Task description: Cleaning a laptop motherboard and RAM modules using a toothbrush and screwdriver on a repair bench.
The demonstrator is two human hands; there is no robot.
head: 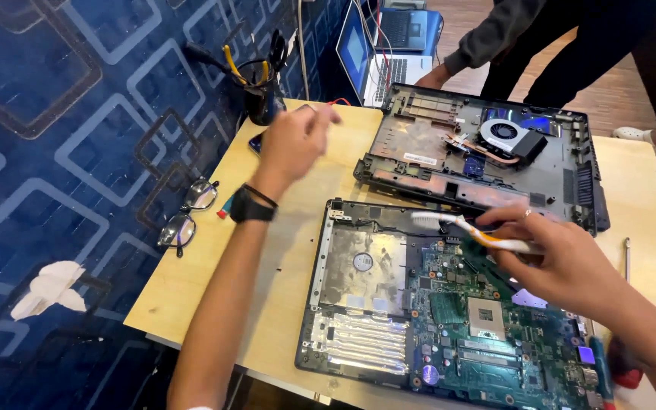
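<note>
Clearly the right hand (563, 262) pinches a white-and-orange toothbrush (468, 226) near its handle end, bristles pointing toward nine o'clock over the opened laptop base (389, 304), low enough to reach the green circuit board (495, 334). Meanwhile the left hand (294, 144), fingers loosely spread and blurred, hovers empty at eleven o'clock near the tool cup (262, 99).
</note>
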